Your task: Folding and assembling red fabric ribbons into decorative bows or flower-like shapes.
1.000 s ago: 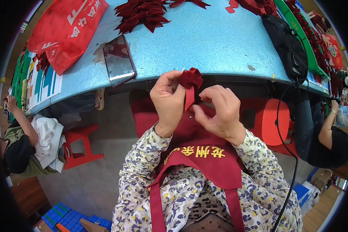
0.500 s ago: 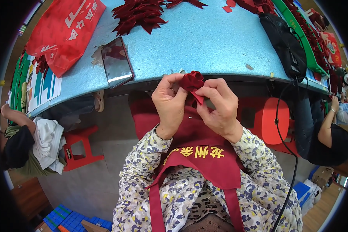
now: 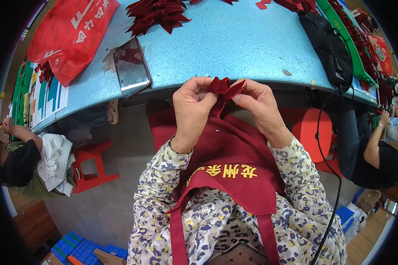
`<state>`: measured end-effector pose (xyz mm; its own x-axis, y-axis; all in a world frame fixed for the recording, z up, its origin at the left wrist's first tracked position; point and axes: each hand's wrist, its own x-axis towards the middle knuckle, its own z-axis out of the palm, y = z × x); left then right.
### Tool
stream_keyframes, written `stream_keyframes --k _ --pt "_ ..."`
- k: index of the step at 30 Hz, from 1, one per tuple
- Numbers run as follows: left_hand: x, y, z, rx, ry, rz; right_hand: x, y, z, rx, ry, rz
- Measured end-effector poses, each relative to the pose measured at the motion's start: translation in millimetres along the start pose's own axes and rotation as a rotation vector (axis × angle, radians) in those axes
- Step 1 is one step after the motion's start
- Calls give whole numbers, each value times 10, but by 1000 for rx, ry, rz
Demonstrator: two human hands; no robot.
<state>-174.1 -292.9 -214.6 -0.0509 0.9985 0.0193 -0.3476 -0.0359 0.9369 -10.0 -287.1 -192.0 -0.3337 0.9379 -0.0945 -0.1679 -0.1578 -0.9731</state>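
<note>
Just in front of the table's near edge, both of my hands hold a dark red velvet ribbon bow (image 3: 220, 88). My left hand (image 3: 191, 108) is closed round its left side, with the thumb on the front and the fingertips partly hidden behind the ribbon. With thumb and forefinger, my right hand (image 3: 263, 106) pinches a pointed ribbon piece sticking out to the right. A ribbon tail hangs down between the hands, over my dark red apron (image 3: 225, 132).
On the blue table (image 3: 221, 48) lie a pile of dark red bows (image 3: 157, 17), a phone (image 3: 132, 68), a red bag (image 3: 73, 37), a black bag (image 3: 325, 46) and a green tray (image 3: 347, 37). Red stools (image 3: 316, 132) and seated people flank me. A black cable (image 3: 339, 190) runs down at right.
My right hand has shifted slightly right and up, drawing a ribbon piece out sideways. The bow has turned and looks more spread. My left hand keeps its hold.
</note>
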Motion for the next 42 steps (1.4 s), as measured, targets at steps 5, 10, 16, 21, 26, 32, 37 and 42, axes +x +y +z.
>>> stream_keyframes --k 5,10,16,21,26,32,37,42 --pt "-1 -21 -32 -16 14 -38 -13 42 42 -271 51 -196" --pt "6 -55 -46 -91 -17 -37 -34 42 42 -1003 -33 -889" --pt "3 -89 -25 -180 -51 -63 -149 40 12 -1072 -124 -1108" --pt "-10 -27 -14 -227 -70 -112 -204 42 -63 -877 114 -880" --pt "-47 -27 -7 -182 -57 -71 -212 26 11 -837 128 -828" --pt "-31 -24 9 -80 -42 -21 -156 -23 67 -875 126 -834" --pt "-18 -60 35 -219 46 -34 -215 -28 115 -942 170 -858" --pt "-51 -78 116 -216 116 -1 -205 27 272 -987 242 -778"
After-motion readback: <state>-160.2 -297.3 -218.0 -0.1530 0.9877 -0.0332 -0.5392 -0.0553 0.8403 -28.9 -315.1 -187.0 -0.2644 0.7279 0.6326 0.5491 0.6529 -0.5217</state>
